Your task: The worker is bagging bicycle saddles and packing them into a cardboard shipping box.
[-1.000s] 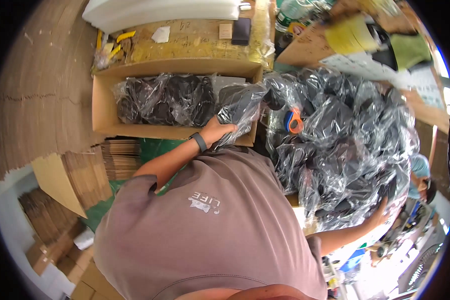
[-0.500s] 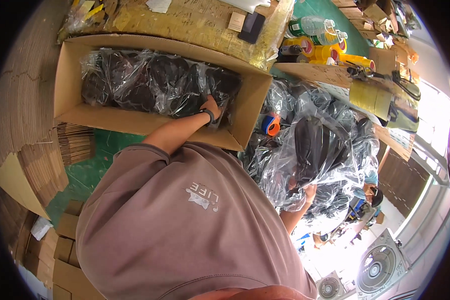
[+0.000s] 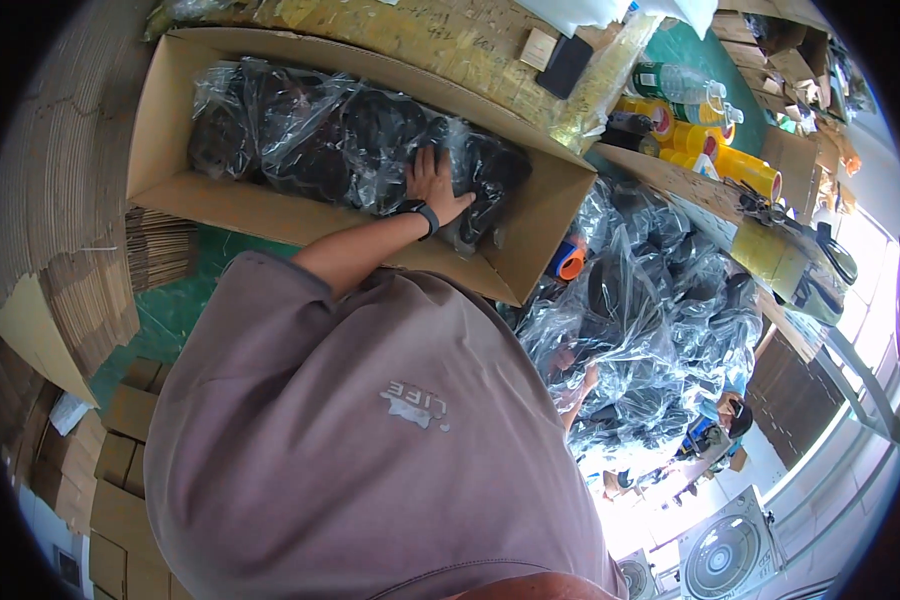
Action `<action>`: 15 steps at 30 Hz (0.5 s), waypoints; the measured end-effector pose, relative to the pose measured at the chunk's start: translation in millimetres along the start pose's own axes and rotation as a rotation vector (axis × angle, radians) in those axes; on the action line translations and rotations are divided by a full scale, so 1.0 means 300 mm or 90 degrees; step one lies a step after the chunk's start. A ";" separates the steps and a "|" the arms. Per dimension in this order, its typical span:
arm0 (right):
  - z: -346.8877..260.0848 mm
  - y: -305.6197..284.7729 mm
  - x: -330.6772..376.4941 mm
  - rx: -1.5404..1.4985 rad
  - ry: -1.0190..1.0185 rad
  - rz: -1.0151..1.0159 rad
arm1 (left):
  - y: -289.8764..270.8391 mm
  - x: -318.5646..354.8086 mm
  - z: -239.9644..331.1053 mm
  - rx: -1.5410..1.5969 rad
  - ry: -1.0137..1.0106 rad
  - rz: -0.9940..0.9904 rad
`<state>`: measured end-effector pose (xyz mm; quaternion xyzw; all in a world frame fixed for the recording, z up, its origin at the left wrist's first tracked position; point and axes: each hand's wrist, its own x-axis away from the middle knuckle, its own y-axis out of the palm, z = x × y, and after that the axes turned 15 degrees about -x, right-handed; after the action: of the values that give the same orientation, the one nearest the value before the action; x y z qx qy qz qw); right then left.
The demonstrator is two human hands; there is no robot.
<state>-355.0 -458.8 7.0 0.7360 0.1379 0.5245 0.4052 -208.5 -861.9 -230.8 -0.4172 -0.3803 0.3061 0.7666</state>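
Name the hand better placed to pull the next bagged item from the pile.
Right, probably: the right hand is in the pile of clear-bagged black items, while the left hand lies flat on bags inside the cardboard box.

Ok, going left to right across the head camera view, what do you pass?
Stack of flat cardboard sheets → open cardboard box packed with black items in clear bags → left hand pressing on those bags → orange tape roll → heap of clear bagged black items → white fan.

Matt brown corrugated cardboard box [image 3: 220,195], glossy crinkled clear plastic bags [image 3: 310,135] over dark goods, soft matt mauve cloth shirt [image 3: 350,450]
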 end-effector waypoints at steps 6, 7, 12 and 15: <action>0.075 -0.014 -0.075 -0.048 0.063 -0.016 | 0.099 -0.008 0.010 0.025 0.212 -0.008; 0.087 -0.018 -0.076 -0.050 0.071 -0.015 | 0.102 -0.011 0.024 0.039 0.187 -0.026; 0.089 -0.058 -0.111 0.008 0.055 0.049 | -0.033 -0.051 -0.069 0.003 0.129 -0.020; 0.113 -0.034 -0.094 0.000 0.082 0.015 | -0.184 -0.144 -0.281 -0.154 0.136 0.214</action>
<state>-334.4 -485.5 -23.2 0.7024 0.1553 0.5753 0.3892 -152.1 -955.7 -227.4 -0.5937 -0.2557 0.3357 0.6852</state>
